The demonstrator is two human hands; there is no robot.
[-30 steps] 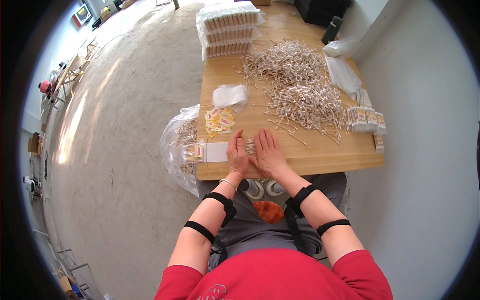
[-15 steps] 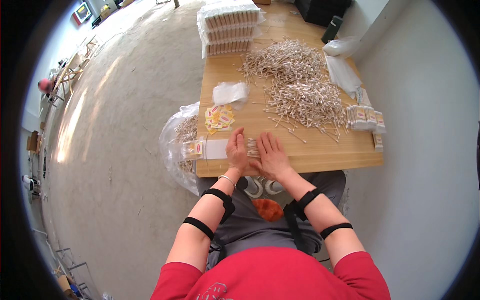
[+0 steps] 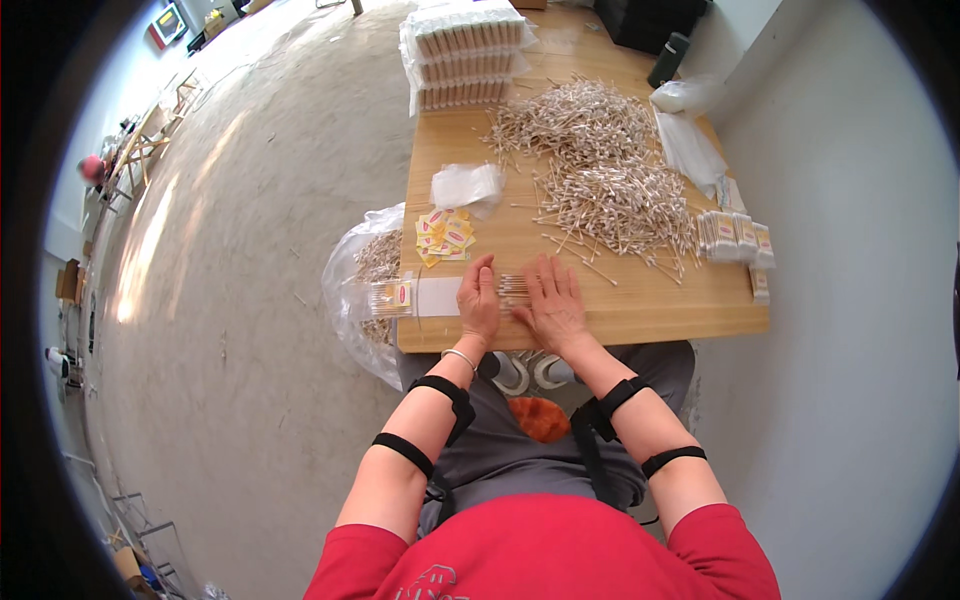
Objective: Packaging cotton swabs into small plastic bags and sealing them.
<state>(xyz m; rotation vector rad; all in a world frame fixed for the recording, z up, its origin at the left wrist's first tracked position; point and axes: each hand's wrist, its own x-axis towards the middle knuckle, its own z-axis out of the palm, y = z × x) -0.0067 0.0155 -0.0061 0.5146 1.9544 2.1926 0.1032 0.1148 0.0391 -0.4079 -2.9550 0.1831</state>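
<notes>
Head view, left hand [image 3: 479, 298]: on edge on the table [image 3: 640, 318], fingers straight and together, wrapped around nothing visible; likely a wall to square the swab ends.
Right hand [image 3: 556, 305]: flat, palm down, fingers a little apart, no pinch seen; probably placed to keep the row low and lined up. Can't tell what, if anything, is under the palm.
Swabs [image 3: 513, 290]: short row between the hands, sticks running crosswise from one to the other, right ends partly hidden.
Strip [image 3: 438, 296]: white, just left of the left hand; can't tell if pinned by it.
Packet [image 3: 385, 297]: at strip's left end, over the table edge.
Labels [image 3: 444, 235], sleeves [image 3: 467, 185]: loose heaps beyond strip, apparently there for left-hand reach.
Pile [image 3: 600, 170]: loose swabs beyond right hand, presumably close for easy scooping.
Packs [image 3: 735, 235]: grouped at right edge, seemingly to keep the middle free.
</notes>
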